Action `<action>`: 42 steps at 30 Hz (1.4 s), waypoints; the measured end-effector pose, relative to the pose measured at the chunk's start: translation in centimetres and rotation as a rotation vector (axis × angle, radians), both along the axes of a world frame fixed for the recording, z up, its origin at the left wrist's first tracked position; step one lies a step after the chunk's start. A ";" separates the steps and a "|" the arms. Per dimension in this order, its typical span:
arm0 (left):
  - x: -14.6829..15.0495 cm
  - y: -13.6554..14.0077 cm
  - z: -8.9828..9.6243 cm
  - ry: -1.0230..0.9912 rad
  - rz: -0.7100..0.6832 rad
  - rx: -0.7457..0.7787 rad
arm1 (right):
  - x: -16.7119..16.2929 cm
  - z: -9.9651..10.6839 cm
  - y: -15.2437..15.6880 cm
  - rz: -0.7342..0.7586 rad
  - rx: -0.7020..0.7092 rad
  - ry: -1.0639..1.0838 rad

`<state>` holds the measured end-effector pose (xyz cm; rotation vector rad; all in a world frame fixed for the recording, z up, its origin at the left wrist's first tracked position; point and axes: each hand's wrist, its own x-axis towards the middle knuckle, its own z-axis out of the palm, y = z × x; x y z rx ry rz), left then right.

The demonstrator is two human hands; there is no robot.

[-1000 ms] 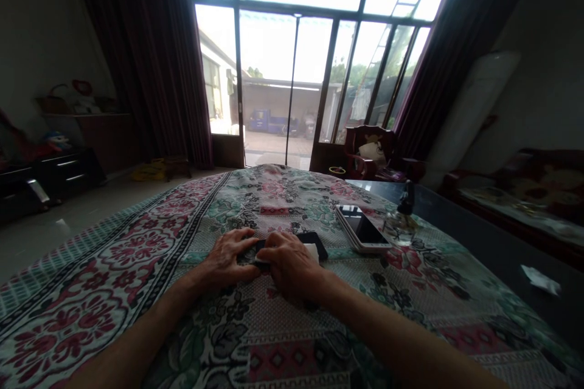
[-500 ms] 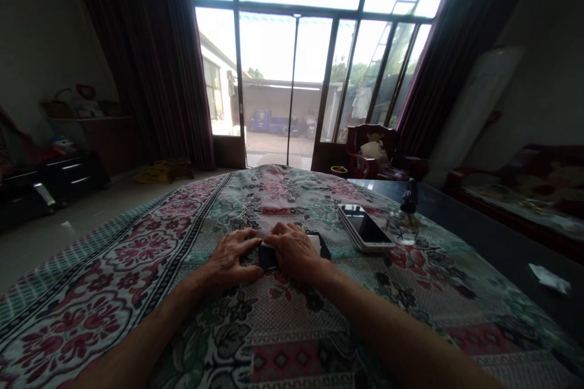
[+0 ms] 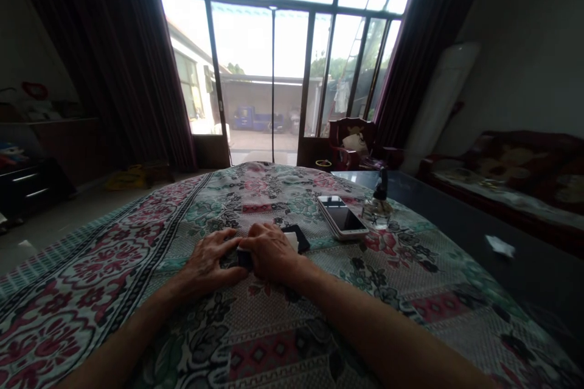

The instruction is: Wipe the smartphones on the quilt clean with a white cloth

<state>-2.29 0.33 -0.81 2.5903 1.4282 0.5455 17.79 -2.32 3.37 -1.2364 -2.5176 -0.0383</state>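
A dark, flat, rectangular object [image 3: 302, 239], like a phone or its case, lies on the patterned tablecloth in front of me. Its middle is hidden under my right hand [image 3: 272, 254]. The curled fingers of that hand press a white cloth or tissue [image 3: 291, 239] down on it. My left hand [image 3: 206, 260] brackets the object's left end, fingertips on the far side and thumb on the near side. To the right lies a white-edged smartphone [image 3: 343, 217], screen up, apparently on top of another flat item. Just beyond it stands a clear glass bottle [image 3: 378, 213] with a black top.
The floral tablecloth [image 3: 365, 310] covers most of the table. On the dark tabletop [image 3: 465, 228] at right lies a crumpled white piece [image 3: 500, 247]. Past the table are a wooden armchair [image 3: 340, 143], a sofa [image 3: 524, 164] and glass doors [image 3: 274, 91].
The view has turned slightly right, so everything sits further left in the picture. The right hand has shifted slightly along the dark object; both hands keep nearly the same hold.
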 end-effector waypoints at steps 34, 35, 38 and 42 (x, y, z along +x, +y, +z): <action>-0.7 0.3 0.7 -0.067 -0.043 -0.069 | -1.1 -1.0 -0.2 0.102 0.028 0.026; -0.8 0.3 0.7 -0.067 -0.042 -0.072 | -0.7 -0.8 -0.1 0.093 0.007 0.041; -0.9 0.2 0.7 -0.071 -0.032 -0.083 | 1.5 0.1 0.5 0.015 -0.067 0.104; -0.7 -0.1 1.0 -0.059 -0.016 -0.092 | 5.0 0.9 1.5 -0.152 -0.135 0.126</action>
